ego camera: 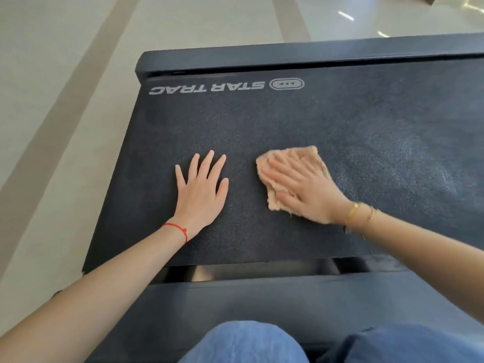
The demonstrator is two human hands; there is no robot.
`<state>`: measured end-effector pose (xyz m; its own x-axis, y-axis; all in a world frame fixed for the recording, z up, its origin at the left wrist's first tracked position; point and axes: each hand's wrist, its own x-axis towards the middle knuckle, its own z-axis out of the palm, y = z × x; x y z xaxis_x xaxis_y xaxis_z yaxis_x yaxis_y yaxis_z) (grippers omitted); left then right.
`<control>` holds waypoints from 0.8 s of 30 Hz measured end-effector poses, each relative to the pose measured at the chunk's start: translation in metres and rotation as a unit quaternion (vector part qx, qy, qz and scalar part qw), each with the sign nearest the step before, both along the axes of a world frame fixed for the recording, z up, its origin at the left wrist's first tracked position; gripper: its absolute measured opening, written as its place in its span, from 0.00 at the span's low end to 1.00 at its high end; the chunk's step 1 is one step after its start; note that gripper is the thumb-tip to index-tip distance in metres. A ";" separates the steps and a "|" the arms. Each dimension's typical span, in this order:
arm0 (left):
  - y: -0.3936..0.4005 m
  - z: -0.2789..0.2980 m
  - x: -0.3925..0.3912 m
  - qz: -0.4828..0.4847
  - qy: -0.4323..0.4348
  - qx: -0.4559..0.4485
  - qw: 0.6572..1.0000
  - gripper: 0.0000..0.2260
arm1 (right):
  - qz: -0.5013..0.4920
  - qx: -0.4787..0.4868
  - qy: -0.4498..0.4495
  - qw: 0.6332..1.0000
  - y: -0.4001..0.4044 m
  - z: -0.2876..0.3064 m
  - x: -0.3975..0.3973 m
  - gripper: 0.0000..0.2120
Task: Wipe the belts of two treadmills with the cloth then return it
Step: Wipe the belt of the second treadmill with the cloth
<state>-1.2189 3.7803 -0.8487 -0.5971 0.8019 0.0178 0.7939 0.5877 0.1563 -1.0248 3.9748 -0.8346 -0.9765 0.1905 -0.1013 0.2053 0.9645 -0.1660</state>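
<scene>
Belt [262,121]: dark, matt, finely grained rubber-like surface. Cloth [296,155]: fluffy peach terry fabric. Side rail [288,57]: smooth, semi-matt black plastic. Floor [65,61]: pale, glossy, reflective tile.

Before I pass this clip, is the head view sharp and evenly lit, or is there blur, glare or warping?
Head view: right hand and cloth motion-blurred; left hand crisp on the belt. Bright glare streaks on the floor at top right. Wide-angle bend in the treadmill's edges. Belt evenly lit, no hard shadows.
</scene>
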 end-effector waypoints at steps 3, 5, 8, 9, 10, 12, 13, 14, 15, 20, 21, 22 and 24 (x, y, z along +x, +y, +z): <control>-0.005 -0.002 -0.008 0.034 -0.012 0.008 0.999 0.25 | -0.067 -0.014 0.005 0.998 0.033 -0.003 -0.057 0.27; -0.011 -0.002 -0.015 0.064 -0.012 0.014 0.998 0.25 | -0.093 -0.016 0.013 0.995 0.038 -0.006 -0.089 0.27; -0.025 -0.001 -0.029 0.110 -0.021 0.011 0.994 0.25 | -0.066 -0.018 0.032 0.997 0.015 -0.008 -0.112 0.27; -0.031 -0.001 -0.033 0.121 -0.019 0.008 0.992 0.25 | -0.039 -0.018 0.039 0.998 0.003 -0.008 -0.113 0.27; -0.037 0.000 -0.036 0.129 -0.018 0.007 0.992 0.25 | -0.009 -0.017 0.044 0.999 -0.009 -0.008 -0.111 0.27; -0.046 0.001 -0.042 0.140 -0.018 0.012 0.990 0.24 | 0.057 -0.010 0.049 0.997 -0.034 -0.008 -0.099 0.27; -0.050 0.001 -0.043 0.143 -0.018 0.014 0.989 0.24 | 0.091 -0.005 0.049 0.995 -0.045 -0.008 -0.091 0.27; -0.054 0.000 -0.044 0.145 -0.017 0.015 0.989 0.24 | 0.125 -0.004 0.045 0.991 -0.054 -0.009 -0.082 0.27; -0.056 0.000 -0.044 0.145 -0.015 0.018 0.989 0.24 | 0.154 -0.008 0.039 0.987 -0.059 -0.009 -0.074 0.27; -0.058 -0.004 -0.039 0.154 -0.002 0.028 0.988 0.24 | 0.189 -0.007 0.027 0.981 -0.023 -0.005 -0.082 0.27; -0.057 -0.004 -0.039 0.157 0.000 0.027 0.987 0.24 | 0.166 0.002 0.027 0.986 -0.010 -0.005 -0.095 0.26; -0.056 -0.004 -0.039 0.160 0.002 0.027 0.987 0.24 | 0.133 0.013 0.027 0.991 0.004 -0.006 -0.111 0.26; -0.055 -0.004 -0.039 0.162 0.002 0.032 0.986 0.24 | 0.055 0.019 0.019 0.998 0.026 -0.005 -0.149 0.26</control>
<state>-1.2577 3.7249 -0.8527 -0.8221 0.5656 0.0651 0.5662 0.8001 0.1983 -1.1741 4.0013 -0.8396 -0.9947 0.0856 -0.0577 0.0926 0.9867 -0.1337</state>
